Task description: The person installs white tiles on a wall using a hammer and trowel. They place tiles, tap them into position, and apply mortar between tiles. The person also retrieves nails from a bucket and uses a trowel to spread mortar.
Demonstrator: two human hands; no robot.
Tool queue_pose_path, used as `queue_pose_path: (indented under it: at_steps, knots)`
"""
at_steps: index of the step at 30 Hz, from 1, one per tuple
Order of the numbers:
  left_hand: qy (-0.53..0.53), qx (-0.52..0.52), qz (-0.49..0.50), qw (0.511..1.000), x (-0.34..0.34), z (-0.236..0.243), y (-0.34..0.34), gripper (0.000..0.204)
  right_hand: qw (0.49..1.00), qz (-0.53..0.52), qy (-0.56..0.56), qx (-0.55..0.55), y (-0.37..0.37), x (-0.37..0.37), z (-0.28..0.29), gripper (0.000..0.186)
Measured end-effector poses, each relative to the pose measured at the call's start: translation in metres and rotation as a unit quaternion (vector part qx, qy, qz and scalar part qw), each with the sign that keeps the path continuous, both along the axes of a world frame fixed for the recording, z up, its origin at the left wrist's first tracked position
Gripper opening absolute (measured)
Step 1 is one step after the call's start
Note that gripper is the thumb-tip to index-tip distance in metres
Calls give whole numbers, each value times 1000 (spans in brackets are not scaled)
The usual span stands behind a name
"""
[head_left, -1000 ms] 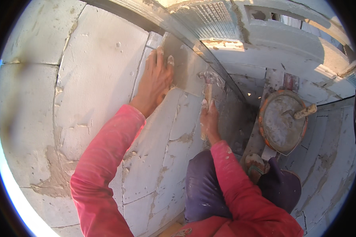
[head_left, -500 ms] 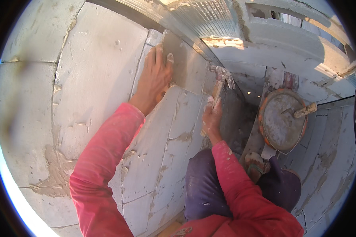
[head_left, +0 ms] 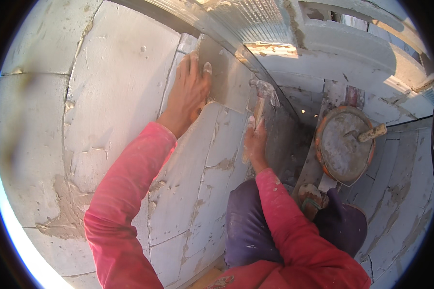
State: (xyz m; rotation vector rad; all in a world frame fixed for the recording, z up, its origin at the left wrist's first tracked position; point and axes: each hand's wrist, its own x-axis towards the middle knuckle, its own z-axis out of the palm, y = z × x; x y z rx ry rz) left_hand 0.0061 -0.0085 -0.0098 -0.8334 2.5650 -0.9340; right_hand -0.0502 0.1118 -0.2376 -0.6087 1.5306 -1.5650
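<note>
My right hand [head_left: 255, 142] is wrapped round the handle of a mortar-smeared claw hammer [head_left: 264, 91], its head pointing up beside the wall. My left hand [head_left: 190, 89] lies on the pale block wall [head_left: 125, 86] with its fingers stretched out. Against its fingers sits a smooth grey-brown flat piece [head_left: 231, 84], set along the far edge of the blocks. A small rounded orange-brown bit shows under the palm; I cannot tell what it is.
To the right, a round orange-rimmed mortar tub [head_left: 345, 154] stands on a plank [head_left: 306, 168], with a wooden-handled tool [head_left: 372, 133] in it. A metal frame [head_left: 270, 86] runs beyond the wall's edge. My sandalled foot [head_left: 309, 197] is near the tub.
The hammer and my right hand have shifted slightly up and to the left, closer to the grey-brown piece. My left hand stays in place.
</note>
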Motion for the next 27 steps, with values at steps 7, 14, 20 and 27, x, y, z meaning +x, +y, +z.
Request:
queue_pose_path:
  at_steps: [7, 14, 20, 27]
  knots:
    - [1, 15, 4, 1000, 0, 1, 1, 78, 999, -17, -40, 11, -2, -1, -15, 42]
    - [-1, -55, -42, 998, 0, 1, 1, 52, 998, -14, 67, 11, -5, 4, -10, 40]
    - [0, -13, -5, 1000, -5, 5, 5, 60, 1000, 28, -5, 1, 1, 4, -2, 39]
    - [-37, 15, 12, 999, 4, 12, 7, 77, 994, 55, -83, -53, 5, -19, 48, 37]
